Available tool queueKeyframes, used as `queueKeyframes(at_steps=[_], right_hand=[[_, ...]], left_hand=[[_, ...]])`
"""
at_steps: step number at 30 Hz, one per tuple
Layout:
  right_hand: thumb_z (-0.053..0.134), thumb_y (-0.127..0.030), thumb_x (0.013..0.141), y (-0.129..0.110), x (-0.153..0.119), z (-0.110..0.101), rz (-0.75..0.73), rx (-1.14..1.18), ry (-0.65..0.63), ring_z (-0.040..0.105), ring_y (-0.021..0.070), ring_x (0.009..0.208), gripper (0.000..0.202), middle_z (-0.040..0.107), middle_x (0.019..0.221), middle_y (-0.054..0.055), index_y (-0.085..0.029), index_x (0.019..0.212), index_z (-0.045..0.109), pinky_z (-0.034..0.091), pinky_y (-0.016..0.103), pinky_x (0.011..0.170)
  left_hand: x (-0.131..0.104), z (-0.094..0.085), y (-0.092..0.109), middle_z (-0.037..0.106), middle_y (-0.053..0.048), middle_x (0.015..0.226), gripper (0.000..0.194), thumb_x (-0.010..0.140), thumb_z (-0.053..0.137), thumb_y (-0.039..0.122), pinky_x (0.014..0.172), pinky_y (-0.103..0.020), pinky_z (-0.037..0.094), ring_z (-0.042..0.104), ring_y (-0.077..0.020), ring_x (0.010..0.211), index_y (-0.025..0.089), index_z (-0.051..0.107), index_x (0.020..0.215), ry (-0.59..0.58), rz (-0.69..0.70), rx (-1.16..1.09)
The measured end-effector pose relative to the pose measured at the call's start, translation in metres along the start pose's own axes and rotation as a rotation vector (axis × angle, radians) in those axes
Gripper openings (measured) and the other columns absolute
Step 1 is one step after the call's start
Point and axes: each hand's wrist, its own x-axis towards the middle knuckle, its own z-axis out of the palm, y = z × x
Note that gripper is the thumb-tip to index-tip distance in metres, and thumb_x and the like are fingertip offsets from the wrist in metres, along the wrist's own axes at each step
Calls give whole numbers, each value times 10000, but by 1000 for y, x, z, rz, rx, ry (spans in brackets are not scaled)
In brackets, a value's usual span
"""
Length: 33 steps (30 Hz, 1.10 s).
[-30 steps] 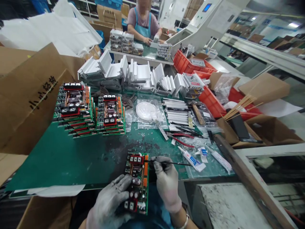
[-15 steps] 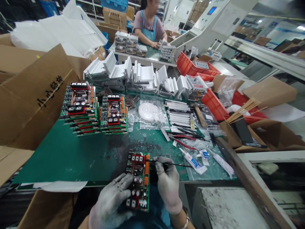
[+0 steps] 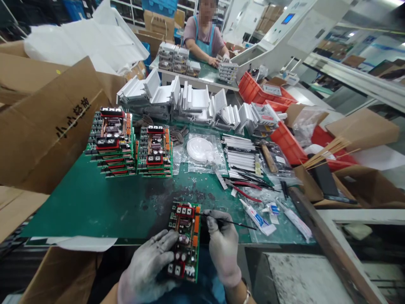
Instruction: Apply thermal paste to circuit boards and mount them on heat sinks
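Observation:
My left hand point(image 3: 148, 264), in a grey-stained white glove, grips a green circuit board point(image 3: 182, 276) by its left side, fingers lying over its edge. The board is at the near edge of the bench and carries red-framed terminal blocks, orange connectors and round capacitors. My right hand point(image 3: 224, 249), gloved too, pinches a thin black stick point(image 3: 242, 224). The stick's left end reaches the upper right of the board, by the top terminal block and an orange connector. Whether its tip touches the board I cannot tell.
Stacks of similar boards point(image 3: 110, 143) stand at left on the green bench point(image 3: 72, 211). Silver heat sinks point(image 3: 196, 101) line the back. Red-handled pliers point(image 3: 248, 192), paste tubes point(image 3: 257, 217) and thin white strips point(image 3: 240, 154) lie at right. Across the bench, a co-worker point(image 3: 202, 40) handles metal parts.
The view has shifted slightly, so the background sits a little to the right. The black stick slants down more toward its right end. Both hands keep their holds.

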Motion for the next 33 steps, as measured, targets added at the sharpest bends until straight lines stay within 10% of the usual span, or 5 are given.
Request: queueKeyframes(at_steps=[33], right_hand=[[671,-453,811,-4,5,-8,-13,-1,-50,687,240,853,265,747,921,81,-196,876,670,545,363,769]], left_hand=[[-2,6,1,707,-152,1142,252,932,546,367,1016,-350,536,669,-221,1113,162,568,1078,-13,1,34]])
